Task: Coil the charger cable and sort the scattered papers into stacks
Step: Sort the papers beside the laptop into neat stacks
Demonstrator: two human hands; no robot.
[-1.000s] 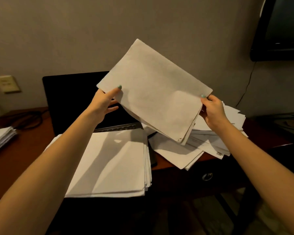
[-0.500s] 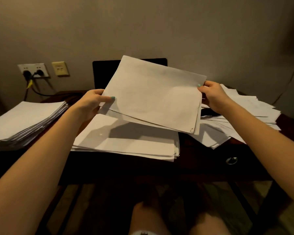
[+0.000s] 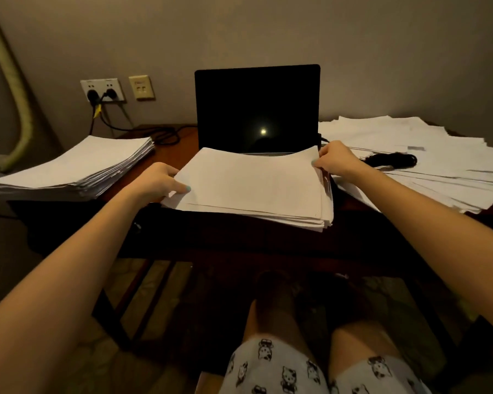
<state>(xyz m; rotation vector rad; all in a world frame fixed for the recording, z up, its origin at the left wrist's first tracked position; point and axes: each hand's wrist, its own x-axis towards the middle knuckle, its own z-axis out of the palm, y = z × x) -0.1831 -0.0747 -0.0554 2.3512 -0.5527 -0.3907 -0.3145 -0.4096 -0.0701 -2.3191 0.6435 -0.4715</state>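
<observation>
Far left on the dark wooden table: tall squared stack of white paper, looks finished. Behind it, a white wall outlet with black plugs in.

Left grip: thumb on top, fingers tucked under the left edge of the thin batch of white sheets, pinching it. The batch sits over the middle stack of white paper, in front of the open black laptop. Its far edge bows up, so probably not fully down; hard to tell in this light.

Right grip: closed on the batch's far right corner, thumb on top.

Right of that, the black charger cable lies bunched on the loose spread of white papers, touching them, apart from both grips.

Handling:
- **Sheets:** light, floppy, and they slide on each other. Holding opposite edges keeps them flat. Tap the edges square before release.
- **Loose spread:** gather by sweeping edges together, not by pinching one sheet.
- **Cable:** limp, no breakage risk. Lift it off first or it drags sheets.
</observation>
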